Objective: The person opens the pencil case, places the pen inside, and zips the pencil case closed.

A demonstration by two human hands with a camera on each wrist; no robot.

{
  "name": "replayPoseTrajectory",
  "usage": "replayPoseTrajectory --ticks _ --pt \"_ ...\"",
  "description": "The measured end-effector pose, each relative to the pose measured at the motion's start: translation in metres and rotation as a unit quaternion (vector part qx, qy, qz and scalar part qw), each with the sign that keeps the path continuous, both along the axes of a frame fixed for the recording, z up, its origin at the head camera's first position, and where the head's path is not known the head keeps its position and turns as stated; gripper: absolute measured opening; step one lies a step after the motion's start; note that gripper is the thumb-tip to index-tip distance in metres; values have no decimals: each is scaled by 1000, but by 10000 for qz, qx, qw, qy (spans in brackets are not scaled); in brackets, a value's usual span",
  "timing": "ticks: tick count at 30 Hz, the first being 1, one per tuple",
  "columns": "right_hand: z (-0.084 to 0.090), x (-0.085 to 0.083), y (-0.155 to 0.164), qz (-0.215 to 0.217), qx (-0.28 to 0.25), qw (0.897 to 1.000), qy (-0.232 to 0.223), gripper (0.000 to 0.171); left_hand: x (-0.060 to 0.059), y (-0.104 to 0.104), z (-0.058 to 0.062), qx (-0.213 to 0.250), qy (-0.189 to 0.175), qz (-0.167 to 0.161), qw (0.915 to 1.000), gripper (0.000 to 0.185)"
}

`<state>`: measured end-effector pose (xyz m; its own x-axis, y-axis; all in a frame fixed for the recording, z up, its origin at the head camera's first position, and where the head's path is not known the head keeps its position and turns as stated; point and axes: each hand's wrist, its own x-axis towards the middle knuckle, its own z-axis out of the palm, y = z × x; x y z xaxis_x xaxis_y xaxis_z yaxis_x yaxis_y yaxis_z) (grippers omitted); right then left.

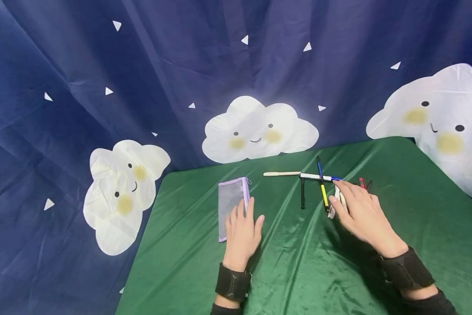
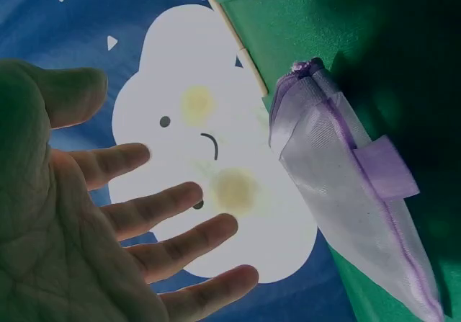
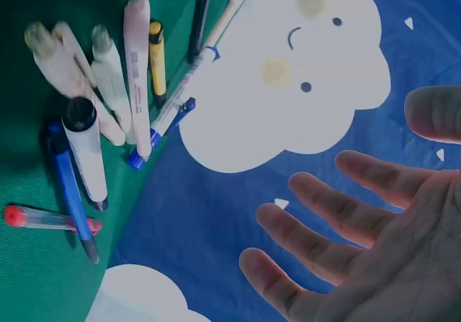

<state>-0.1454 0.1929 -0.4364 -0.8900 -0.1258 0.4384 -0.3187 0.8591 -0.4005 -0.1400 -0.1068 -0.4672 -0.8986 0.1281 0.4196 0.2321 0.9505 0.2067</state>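
Mesh pouch [image 1: 230,201] w/ purple trim: on L part of green cloth [image 1: 283,253], lying flat in head view, lower R corner hidden under L hand [image 1: 241,232]. No pen seen thru mesh, so prob. nothing inside; can't tell if zipped or undone. L hand: fingers straight & spread a bit, gripping nothing. Can't tell re contact w/ pouch: overlapping in head view, apart from fingers in L wrist view.

Out to R of pouch: loose pens [image 3: 137,77]. Nearest, beige pen [image 1: 281,173], end meeting white marker [image 1: 311,176] w/ blue far end. Below that junction, black pen [image 1: 303,194]. Then yellow pen [image 1: 324,197], near R thumb. Partly under R hand [image 1: 364,214]: pale pens [image 3: 112,77], bunched. Just past: red pen [image 1: 363,182], crossed by blue pen [image 3: 68,174] in R wrist view, plus black-capped marker [image 3: 88,160] alongside.

R hand: above pens in head view, fingers extended, nothing held acc. to R wrist view; can't make out any touch.

Progress, as judged: v. early. Done: pouch & pens set out on cloth, within reach. Left: practically everything, w/ all visible pens outside pouch, loose, none picked up.

Farther out: black wristbands [image 1: 233,282] on both arms, then navy drape [image 1: 149,65] w/ white triangles [image 1: 117,25] & smiling clouds [image 1: 255,133] behind cloth edge.
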Motion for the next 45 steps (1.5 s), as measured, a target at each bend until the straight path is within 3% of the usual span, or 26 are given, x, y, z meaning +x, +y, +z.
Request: replayPoseTrajectory --ticks 14,25,30,36,45 --pt "6 -49 2 415 437 9982 -22 47 -24 -11 6 -232 -710 536 9958 47" --pt "8 -92 -6 592 786 9947 -299 50 -50 -27 7 -269 -1456 1123 9826 61" --pt "6 -114 -9 645 869 9923 -603 50 -67 -35 2 -170 -1624 1359 9772 69" --pt "2 -136 -8 586 939 9895 -930 49 -91 -37 -3 -198 -1853 1569 9699 91" --pt "-11 -166 -6 330 1098 9812 -1555 51 -110 -38 -2 -196 -2324 1864 9544 102"
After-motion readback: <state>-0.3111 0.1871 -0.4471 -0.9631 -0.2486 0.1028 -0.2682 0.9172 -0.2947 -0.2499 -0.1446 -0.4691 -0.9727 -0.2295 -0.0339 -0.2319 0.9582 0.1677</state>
